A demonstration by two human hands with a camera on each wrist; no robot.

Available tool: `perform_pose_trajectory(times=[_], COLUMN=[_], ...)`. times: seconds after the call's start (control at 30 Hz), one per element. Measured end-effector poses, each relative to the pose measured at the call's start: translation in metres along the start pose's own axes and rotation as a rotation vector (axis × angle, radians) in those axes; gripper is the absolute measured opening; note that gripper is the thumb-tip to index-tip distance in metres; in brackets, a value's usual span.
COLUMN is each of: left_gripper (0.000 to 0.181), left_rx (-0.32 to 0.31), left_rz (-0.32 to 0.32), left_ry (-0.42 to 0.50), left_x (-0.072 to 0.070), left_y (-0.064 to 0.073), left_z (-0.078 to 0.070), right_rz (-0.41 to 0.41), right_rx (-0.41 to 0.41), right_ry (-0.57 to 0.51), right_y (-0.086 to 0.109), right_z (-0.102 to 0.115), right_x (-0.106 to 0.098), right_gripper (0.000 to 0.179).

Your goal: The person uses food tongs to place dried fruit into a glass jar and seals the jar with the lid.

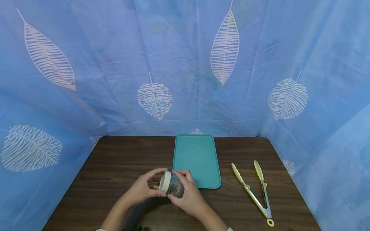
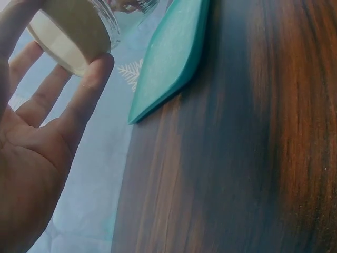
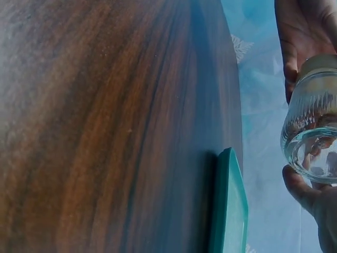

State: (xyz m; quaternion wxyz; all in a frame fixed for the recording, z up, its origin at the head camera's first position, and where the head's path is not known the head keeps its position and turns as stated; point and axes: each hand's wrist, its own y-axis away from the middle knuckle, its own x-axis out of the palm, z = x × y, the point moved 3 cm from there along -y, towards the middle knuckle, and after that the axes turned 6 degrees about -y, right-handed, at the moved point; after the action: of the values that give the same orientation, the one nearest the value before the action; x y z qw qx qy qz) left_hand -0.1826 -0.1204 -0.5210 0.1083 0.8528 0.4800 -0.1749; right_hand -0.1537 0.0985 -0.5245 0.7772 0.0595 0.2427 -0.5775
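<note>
A small glass jar (image 1: 177, 186) with a cream lid (image 1: 165, 182) is held tilted on its side above the table, near the front left corner of the tray. My left hand (image 1: 143, 187) grips the lid, fingers and thumb spread around its rim, as the left wrist view shows on the lid (image 2: 73, 31). The glass body is held by my right hand (image 1: 189, 195), thumb and fingers on its sides toward the base. Ribbed clear glass of the jar (image 3: 310, 118) shows in the right wrist view, with the lid end toward the left hand.
A teal tray (image 1: 196, 160) lies on the dark wooden table (image 1: 130, 157), reaching its back edge. To the right rest spread-open tongs (image 1: 257, 199) with cream tips and metal arms. A blue leaf-patterned cloth (image 1: 185, 64) hangs behind and at both sides.
</note>
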Motion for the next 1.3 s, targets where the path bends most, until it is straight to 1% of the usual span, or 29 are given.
perform_pose_trajectory(times=[0.17,0.27,0.47,0.63,0.8,0.97,1.1,1.17,1.3], left_gripper=[0.086,0.087,0.093,0.092,0.087,0.08,0.079,0.079,0.079], left_rx=[-0.005,-0.01,-0.017,0.019,0.074,0.12,0.159,0.169,0.168], left_rz=[0.01,0.004,0.021,0.044,0.075,0.142,0.184,0.194,0.184], left_ry=[0.016,0.025,-0.001,-0.029,-0.111,-0.171,-0.207,-0.225,-0.244], left_x=[0.001,0.001,0.003,0.002,-0.001,-0.001,0.002,0.003,0.004], left_y=[0.001,0.001,0.001,0.001,0.002,0.003,0.005,0.006,0.006], left_z=[-0.003,-0.004,-0.001,-0.003,-0.011,-0.02,-0.027,-0.031,-0.034], right_rz=[0.002,-0.008,-0.003,0.026,0.076,0.119,0.146,0.157,0.172], right_rx=[0.0,0.004,-0.009,0.024,0.062,0.089,0.115,0.131,0.155], right_ry=[-0.014,-0.016,-0.037,-0.114,-0.203,-0.256,-0.31,-0.351,-0.406], right_y=[0.0,0.0,0.001,-0.001,-0.001,0.0,0.001,0.001,0.002], right_z=[0.0,-0.001,-0.004,-0.008,-0.01,-0.014,-0.017,-0.018,-0.017], right_x=[-0.001,-0.002,-0.001,-0.003,-0.008,-0.01,-0.01,-0.01,-0.011], right_gripper=[0.08,0.08,0.08,0.08,0.075,0.072,0.072,0.073,0.073])
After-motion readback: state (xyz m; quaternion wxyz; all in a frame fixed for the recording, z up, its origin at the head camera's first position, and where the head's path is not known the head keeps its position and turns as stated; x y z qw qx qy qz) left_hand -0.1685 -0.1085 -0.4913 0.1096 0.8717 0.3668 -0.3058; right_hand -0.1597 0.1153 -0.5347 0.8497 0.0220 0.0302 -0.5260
